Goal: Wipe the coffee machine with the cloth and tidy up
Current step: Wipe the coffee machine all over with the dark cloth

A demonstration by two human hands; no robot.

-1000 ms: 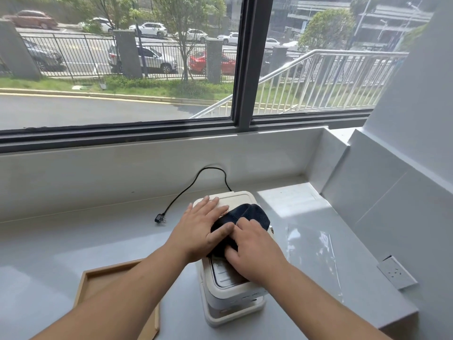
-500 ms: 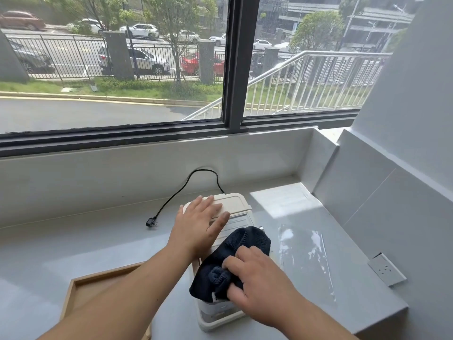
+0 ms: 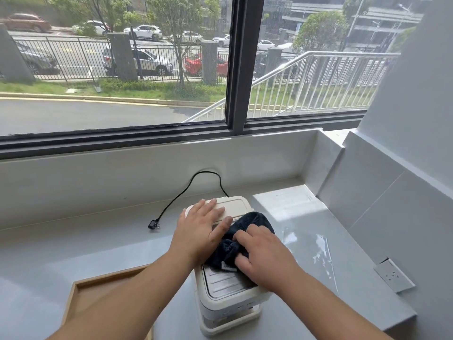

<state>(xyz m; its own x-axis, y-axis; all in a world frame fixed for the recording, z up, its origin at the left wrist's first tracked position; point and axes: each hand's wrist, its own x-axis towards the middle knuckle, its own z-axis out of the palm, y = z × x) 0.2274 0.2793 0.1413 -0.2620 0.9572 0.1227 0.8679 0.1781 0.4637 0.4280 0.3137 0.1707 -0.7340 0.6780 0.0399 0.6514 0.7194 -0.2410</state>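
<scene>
A cream coffee machine (image 3: 228, 300) stands on the grey counter, seen from above, with a ribbed metal plate on its top near me. My left hand (image 3: 203, 229) lies flat with straight fingers on the machine's far lid. My right hand (image 3: 264, 256) presses a bunched dark navy cloth (image 3: 247, 231) onto the middle of the machine's top, fingers curled over it. The cloth hides part of the top.
The machine's black cord with its plug (image 3: 153, 225) lies unplugged on the counter (image 3: 73, 251) to the left. A wooden tray (image 3: 81, 298) sits at lower left. A clear plastic sheet (image 3: 316, 249) lies to the right, near a wall socket (image 3: 393, 276).
My right hand has moved the cloth from the machine's near front edge back up onto the middle of its top. My left hand stays on the lid.
</scene>
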